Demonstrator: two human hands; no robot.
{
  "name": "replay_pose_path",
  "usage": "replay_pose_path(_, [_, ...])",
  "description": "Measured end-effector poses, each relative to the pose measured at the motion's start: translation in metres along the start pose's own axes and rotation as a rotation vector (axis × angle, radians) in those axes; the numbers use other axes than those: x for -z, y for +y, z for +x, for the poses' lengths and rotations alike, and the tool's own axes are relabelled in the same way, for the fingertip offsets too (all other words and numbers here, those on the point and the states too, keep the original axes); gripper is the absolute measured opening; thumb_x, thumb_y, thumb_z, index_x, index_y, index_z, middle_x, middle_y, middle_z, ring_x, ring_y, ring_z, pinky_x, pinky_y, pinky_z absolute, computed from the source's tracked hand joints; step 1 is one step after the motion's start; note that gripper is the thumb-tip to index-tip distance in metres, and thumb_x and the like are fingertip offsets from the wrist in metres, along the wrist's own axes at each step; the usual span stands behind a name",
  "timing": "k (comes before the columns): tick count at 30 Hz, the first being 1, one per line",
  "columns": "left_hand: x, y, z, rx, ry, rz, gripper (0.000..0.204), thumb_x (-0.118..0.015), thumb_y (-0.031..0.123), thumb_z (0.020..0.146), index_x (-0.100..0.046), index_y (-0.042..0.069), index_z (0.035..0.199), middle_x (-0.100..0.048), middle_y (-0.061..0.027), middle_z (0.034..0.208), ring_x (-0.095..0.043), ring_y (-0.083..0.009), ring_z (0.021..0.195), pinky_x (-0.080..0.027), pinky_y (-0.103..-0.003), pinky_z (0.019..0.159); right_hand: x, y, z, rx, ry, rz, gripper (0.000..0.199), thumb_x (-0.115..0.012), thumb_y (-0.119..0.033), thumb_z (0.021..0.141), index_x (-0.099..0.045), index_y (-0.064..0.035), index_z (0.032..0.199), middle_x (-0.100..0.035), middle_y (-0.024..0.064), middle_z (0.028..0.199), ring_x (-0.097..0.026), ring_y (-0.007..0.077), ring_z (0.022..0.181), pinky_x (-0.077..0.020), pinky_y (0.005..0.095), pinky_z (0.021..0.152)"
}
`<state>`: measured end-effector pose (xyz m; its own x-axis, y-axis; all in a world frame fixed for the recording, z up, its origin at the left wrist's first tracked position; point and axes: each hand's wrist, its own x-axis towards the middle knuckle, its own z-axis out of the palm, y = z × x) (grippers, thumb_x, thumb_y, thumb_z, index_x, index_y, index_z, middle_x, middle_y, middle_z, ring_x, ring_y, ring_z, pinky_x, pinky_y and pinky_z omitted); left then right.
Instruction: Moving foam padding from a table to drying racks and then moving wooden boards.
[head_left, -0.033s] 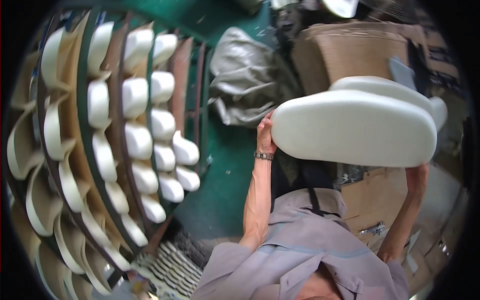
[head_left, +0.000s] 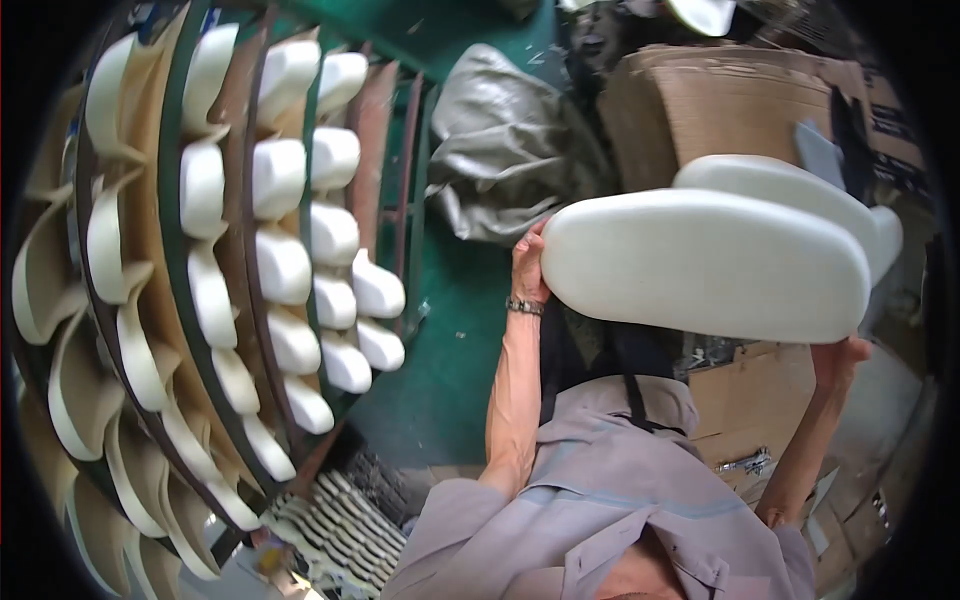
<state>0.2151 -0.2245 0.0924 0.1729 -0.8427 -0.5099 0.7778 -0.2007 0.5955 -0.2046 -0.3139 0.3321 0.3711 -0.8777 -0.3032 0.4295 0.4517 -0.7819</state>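
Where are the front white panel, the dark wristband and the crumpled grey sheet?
Front white panel (head_left: 705,265), head view: middle of its broad face.
Dark wristband (head_left: 524,307), head view: the band's middle.
Grey sheet (head_left: 500,135), head view: creased middle.

White panel (head_left: 705,265); green floor (head_left: 465,300); mauve-grey shirt (head_left: 650,465)

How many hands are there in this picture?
2: the left hand at the left end of the white oval piece, the right hand below its right end. Both are partly hidden.

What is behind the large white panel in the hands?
Another white panel shows past its upper edge, with cardboard farther off. Whatever else the front panel covers cannot be seen.
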Motion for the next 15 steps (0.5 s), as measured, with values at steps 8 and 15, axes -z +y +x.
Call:
replay_pose_path(8, [0.205, 0.069, 0.005, -0.013, 0.222, 0.117, 0.081, -0.061, 0.063, 0.081, -0.05, 0.0, 0.131, -0.06, -0.0129, 0.122, -0.058, -0.0231, 0.11, -0.047, -0.039, 0.096, -0.045, 0.153, 0.087, -0.456, 0.083, -0.153, 0.068, -0.066, -0.037, 0.088, -0.04, 0.0022, 0.137, -0.056, 0.0128, 0.128, -0.054, 0.0227, 0.117, -0.0445, 0.0396, 0.099])
replay_pose_path(15, [0.325, -0.041, -0.083, 0.099, 0.736, -0.189, 0.065, -0.052, 0.062, 0.088, -0.05, 0.007, 0.122, -0.058, -0.0111, 0.121, -0.058, -0.0273, 0.108, -0.049, -0.045, 0.093, -0.133, 0.365, 0.178, -0.542, -0.105, 0.155, 0.063, -0.066, -0.037, 0.088, -0.048, 0.0028, 0.133, -0.058, 0.0115, 0.126, -0.054, 0.0207, 0.117, -0.0404, 0.0393, 0.103])
